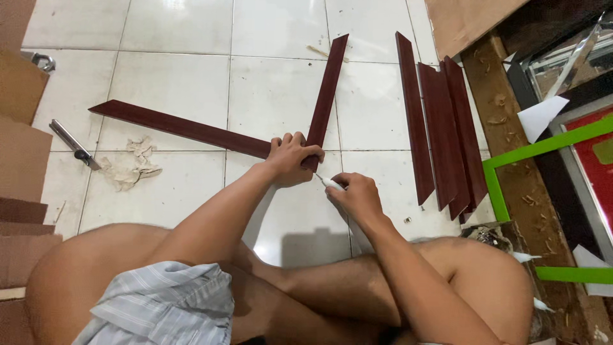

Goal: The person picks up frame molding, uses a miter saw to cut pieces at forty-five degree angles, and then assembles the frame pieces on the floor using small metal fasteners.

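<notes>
My left hand (292, 158) is closed over the corner where two dark red wooden strips meet, fingers curled across the top, thumb underneath, pinning the joint to the white tile floor (179, 83). My right hand (359, 195) is wrapped around a small white tube (332, 184), its thin nozzle pointing at that same corner, just beside my left thumb.

The left strip (179, 126) runs away to the far left; the right strip (327, 96) runs up and away from me, so the two make a V with its point under my palm. I judge them light, stiff and smooth on the face, likely to slide on the tile, so the best hold is right at the joint, pressing down, as I do.

To the right, well apart, lie more strips (440, 128) of the same colour, side by side. Beyond them are a green frame (543, 147) and a rough wooden board (511, 147). To the left, a crumpled rag (131, 166) and a utility knife (73, 145) rest on the tile, with cardboard (19, 153) at the edge.
</notes>
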